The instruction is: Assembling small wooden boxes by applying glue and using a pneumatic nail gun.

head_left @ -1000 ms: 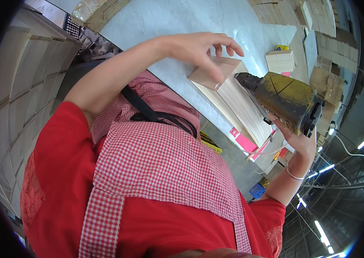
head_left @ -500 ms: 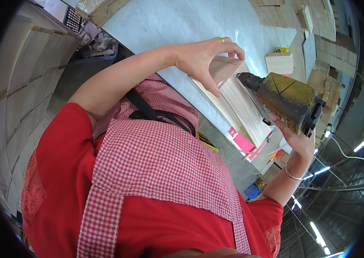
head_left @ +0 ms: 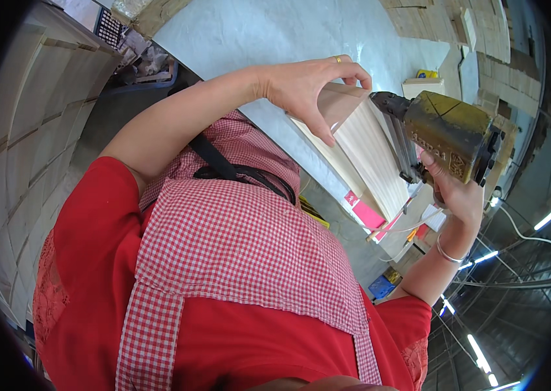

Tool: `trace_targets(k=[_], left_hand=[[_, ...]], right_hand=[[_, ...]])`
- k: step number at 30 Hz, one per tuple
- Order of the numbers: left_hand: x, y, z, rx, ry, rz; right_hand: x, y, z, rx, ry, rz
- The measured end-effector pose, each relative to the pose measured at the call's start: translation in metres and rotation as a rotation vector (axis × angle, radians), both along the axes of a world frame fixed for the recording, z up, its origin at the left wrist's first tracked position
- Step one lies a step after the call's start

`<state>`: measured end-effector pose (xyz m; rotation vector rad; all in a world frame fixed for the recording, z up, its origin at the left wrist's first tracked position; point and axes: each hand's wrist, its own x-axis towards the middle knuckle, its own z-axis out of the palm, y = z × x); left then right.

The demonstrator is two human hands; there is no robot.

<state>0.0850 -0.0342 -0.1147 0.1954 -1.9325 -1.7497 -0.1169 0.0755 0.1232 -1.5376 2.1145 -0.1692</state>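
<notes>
My left hand [head_left: 311,85] is closed round the end of a pale wooden piece made of long boards [head_left: 372,153]. Its thumb presses one side and its fingers the other, with a smooth brownish end panel [head_left: 342,105] between them. My right hand [head_left: 461,195] is wrapped round the handle of a worn yellow-and-black nail gun [head_left: 450,133]. The gun's dark nose lies close to the far corner of the end panel, near my left fingertips; whether they touch I cannot tell. The gun body hides part of the right fingers.
The boards lie on a grey-white worktable [head_left: 243,32]. Pink-and-white card [head_left: 368,215] lies at their near end. Behind the gun is a small wood block [head_left: 422,86]. Stacked boards [head_left: 47,117] stand at left, more at far right. A blue bin [head_left: 158,81] sits below the table.
My right hand has moved the nail gun to the right and slightly farther off, uncovering more of the boards. My left hand stays almost where it was on the end panel.
</notes>
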Motion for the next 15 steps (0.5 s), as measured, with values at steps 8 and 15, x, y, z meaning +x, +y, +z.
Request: trace_targets(k=[8,15], left_hand=[[0.000,0.000,0.001,0.011,-0.003,-0.006],[0.002,-0.001,0.001,0.010,0.001,-0.004]], right_hand=[[-0.004,-0.004,0.001,0.012,0.027,0.034],[-0.010,-0.004,-0.003,-0.018,0.000,0.104]])
